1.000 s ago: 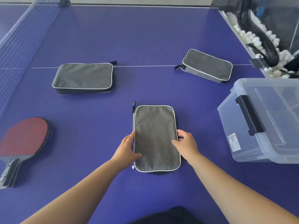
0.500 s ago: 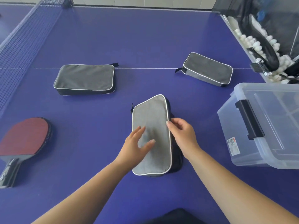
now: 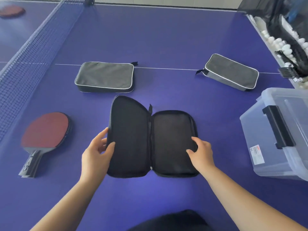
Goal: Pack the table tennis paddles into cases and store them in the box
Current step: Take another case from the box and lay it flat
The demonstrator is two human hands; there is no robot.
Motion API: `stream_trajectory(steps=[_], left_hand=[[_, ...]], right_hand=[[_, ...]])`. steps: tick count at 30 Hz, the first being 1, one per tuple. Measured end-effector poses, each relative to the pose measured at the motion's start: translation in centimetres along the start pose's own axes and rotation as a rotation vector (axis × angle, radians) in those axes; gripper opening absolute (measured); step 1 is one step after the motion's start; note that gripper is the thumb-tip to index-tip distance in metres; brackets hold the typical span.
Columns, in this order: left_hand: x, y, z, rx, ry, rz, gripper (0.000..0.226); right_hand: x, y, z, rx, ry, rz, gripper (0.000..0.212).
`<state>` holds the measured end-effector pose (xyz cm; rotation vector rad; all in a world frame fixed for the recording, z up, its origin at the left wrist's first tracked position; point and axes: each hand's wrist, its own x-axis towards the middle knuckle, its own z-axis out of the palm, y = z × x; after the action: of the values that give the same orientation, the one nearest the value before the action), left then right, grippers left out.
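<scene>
A paddle case (image 3: 150,137) lies spread open like a book on the blue table, its black lining up and nothing inside. My left hand (image 3: 97,152) grips the outer edge of its left flap, thumb on the lining. My right hand (image 3: 200,151) rests with curled fingers on the lining of the right half. A red paddle (image 3: 45,130) with a black handle lies to the left. The clear plastic box (image 3: 275,130) with a black latch stands at the right.
Two zipped grey cases lie farther back, one (image 3: 105,76) at centre left, the other (image 3: 231,72) at the right. The net (image 3: 33,47) runs along the left, with another red paddle (image 3: 12,10) beyond it. A tray of white balls (image 3: 281,42) sits off the table's right edge.
The case was shut and grey side up. My left hand swung its top flap over to the left, so it now lies open while my right hand holds the other half down.
</scene>
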<state>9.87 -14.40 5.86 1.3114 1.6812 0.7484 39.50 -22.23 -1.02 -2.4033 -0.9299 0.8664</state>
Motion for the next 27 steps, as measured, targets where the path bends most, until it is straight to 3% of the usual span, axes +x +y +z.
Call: stream_trajectory(steps=[9,15,27], left_hand=[[3.4,-6.9,0.6,0.499,-0.064,-0.048,0.049],[4.0,-7.3,0.9,0.465,0.098,0.008,0.043],[7.3,-9.2,-1.0,0.577,0.087,0.036,0.045]], right_hand=[[-0.1,1.8,2.4,-0.029,0.072,-0.039,0.036],[-0.1,1.1,2.8,-0.101,0.075,-0.125,0.036],[2.4,0.3,4.1,-0.145,0.053,-0.286,0.040]])
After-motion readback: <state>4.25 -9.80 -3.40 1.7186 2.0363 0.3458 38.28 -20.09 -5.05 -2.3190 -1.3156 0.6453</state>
